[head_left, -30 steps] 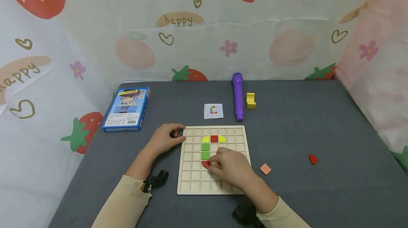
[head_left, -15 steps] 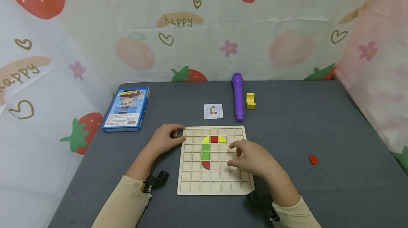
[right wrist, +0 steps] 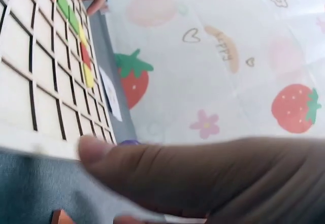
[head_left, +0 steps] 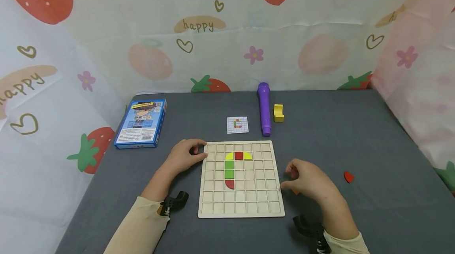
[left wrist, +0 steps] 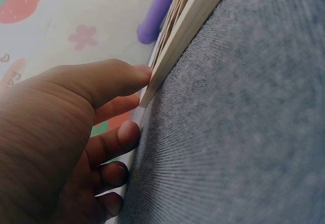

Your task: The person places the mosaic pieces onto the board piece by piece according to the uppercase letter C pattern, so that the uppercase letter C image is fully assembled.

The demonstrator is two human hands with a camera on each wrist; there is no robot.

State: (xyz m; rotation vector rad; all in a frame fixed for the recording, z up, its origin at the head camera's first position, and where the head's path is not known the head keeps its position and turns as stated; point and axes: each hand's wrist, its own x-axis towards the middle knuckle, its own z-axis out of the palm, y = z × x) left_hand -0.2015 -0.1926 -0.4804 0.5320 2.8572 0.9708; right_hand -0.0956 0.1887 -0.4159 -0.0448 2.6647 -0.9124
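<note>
A wooden grid board (head_left: pixel 245 207) lies flat on the grey tabletop. Set in its squares are two yellow quarter-round tiles, a red square tile (head_left: pixel 238 155), two green square tiles (head_left: pixel 229 169) and a red quarter-round tile (head_left: pixel 229 184). My left hand (head_left: pixel 183 155) holds the board's far left corner between thumb and index finger; in the left wrist view the thumb (left wrist: pixel 127 76) lies against its edge. My right hand (head_left: pixel 308 179), thumb and fingers apart, hovers beside the board's right edge over an orange tile (head_left: pixel 295 192), mostly hidden beneath it.
A red rounded tile (head_left: pixel 348 177) lies farther right. Behind the board are a small pattern card (head_left: pixel 237 125), a purple microphone-shaped stick (head_left: pixel 264 108) and a yellow block (head_left: pixel 279 113). A blue box (head_left: pixel 141 123) lies at the back left.
My right hand has left the red quarter-round tile in its square and moved right, off the board, to the orange tile. My left hand has stayed at the corner.
</note>
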